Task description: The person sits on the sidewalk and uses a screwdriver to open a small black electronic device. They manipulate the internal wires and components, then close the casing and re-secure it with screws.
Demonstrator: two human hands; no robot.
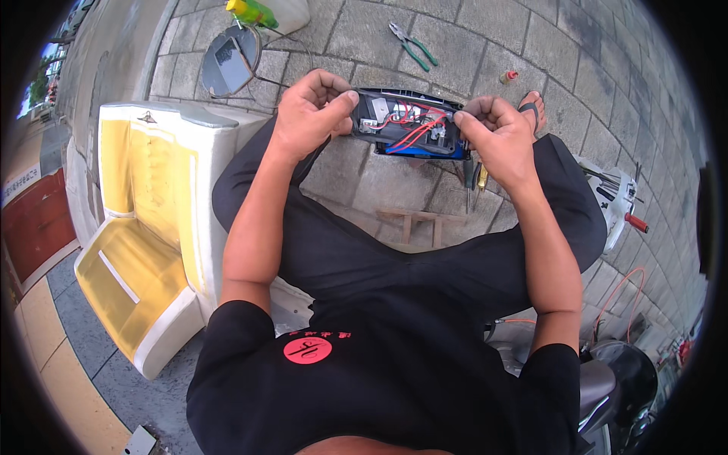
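Between my knees an open black plastic housing (379, 130) holds red wires, small white connectors and metal parts, with a blue piece (413, 150) under it. My left hand (317, 114) is closed on the housing's left end, thumb near its corner. My right hand (497, 136) grips the right end, thumb and fingers at the edge beside the wires. Just below that end, tools with dark and yellow handles (480, 177) are partly visible on the paving.
Pliers (417, 47), a small red-capped bottle (509, 76), a round mirror (220, 72) and a green-yellow bottle (252, 13) lie beyond the housing. A yellow-white seat (144, 265) stands left. A white tool case (618, 193), an orange hose (637, 288) and a scooter (618, 387) are right.
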